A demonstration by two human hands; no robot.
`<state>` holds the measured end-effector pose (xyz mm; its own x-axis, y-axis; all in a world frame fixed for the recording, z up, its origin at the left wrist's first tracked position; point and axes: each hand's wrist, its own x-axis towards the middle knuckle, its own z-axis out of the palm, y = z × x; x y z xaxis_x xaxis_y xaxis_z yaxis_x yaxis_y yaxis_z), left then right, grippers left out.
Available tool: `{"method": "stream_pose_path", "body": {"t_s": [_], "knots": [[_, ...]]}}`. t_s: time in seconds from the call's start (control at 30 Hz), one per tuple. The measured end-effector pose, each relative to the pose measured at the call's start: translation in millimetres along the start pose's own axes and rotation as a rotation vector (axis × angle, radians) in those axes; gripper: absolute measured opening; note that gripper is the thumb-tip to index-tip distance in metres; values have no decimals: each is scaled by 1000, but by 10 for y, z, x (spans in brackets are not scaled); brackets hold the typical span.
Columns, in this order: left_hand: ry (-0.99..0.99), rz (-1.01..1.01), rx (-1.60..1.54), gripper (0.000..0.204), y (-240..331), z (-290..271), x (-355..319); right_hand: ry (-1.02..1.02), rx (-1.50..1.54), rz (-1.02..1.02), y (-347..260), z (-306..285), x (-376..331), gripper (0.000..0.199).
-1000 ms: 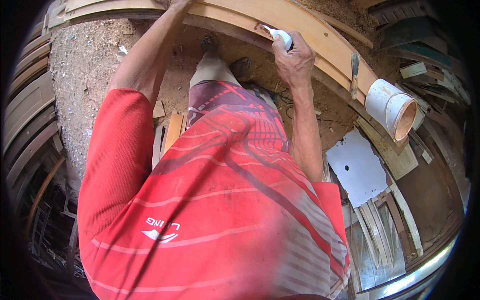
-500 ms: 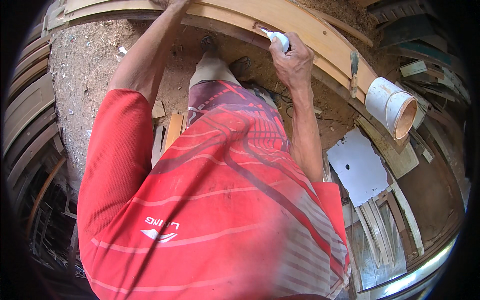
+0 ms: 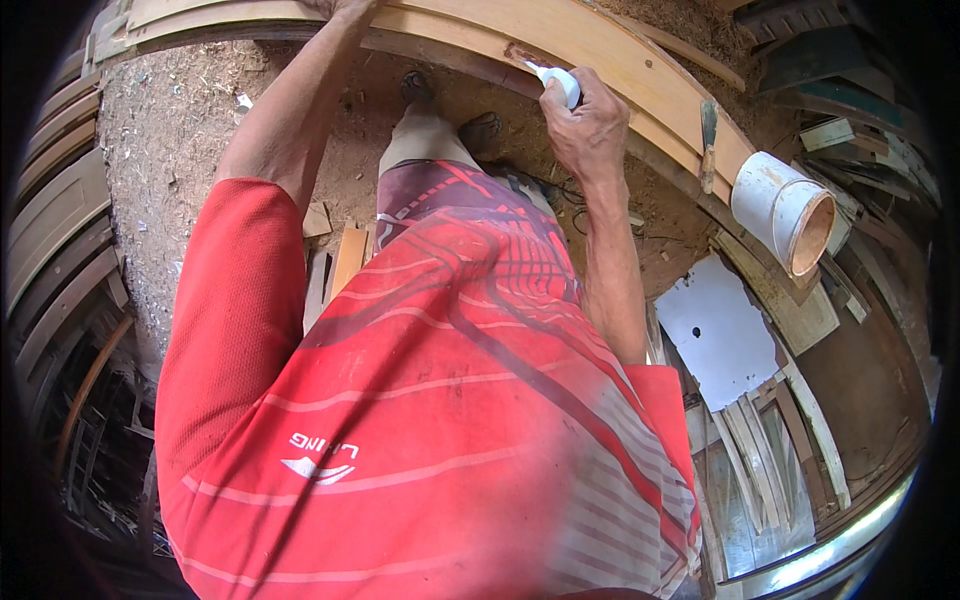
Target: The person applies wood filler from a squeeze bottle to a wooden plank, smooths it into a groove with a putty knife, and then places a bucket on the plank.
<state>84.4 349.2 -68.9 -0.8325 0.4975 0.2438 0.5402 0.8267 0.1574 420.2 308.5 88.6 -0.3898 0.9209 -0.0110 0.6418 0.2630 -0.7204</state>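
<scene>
On the curved wooden frame (image 3: pixel 600 50), right hand (image 3: pixel 590 125) grips a small white bottle (image 3: pixel 562 84), left hand (image 3: pixel 345 8) presses flat — bottle tip may overrun the groove, smearing.

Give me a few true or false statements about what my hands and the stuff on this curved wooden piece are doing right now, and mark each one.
1. The right hand grips a small white squeeze bottle with its tip against the curved pale wooden board. True.
2. The left hand is holding a hammer. False: it rests on the curved board at the top edge of the picture, with no tool visible in it.
3. A white plastic bucket lies tipped on its side to the right of the board. True.
4. The bucket stands upright beside the left arm. False: it is on the right, its opening facing sideways.
5. A narrow chisel-like tool lies on the board between the right hand and the bucket. True.
</scene>
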Motion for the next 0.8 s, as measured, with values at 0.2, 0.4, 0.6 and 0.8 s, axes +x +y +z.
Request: {"method": "stream_pose_path", "body": {"t_s": [0.2,0.4,0.6,0.8], "knots": [[0,-13,-14,83,-34,23,-9,15,4,-27,-25,1,-14,20],[-13,-9,-11,84,-7,16,-6,6,-19,46,-22,-100,-78,19],[-7,-17,-11,83,-1,0,-34,34,-13,59,27,-153,-141,17],[-5,-11,11,84,-34,112,-16,1,-9,64,3,-101,-98,19]]}}
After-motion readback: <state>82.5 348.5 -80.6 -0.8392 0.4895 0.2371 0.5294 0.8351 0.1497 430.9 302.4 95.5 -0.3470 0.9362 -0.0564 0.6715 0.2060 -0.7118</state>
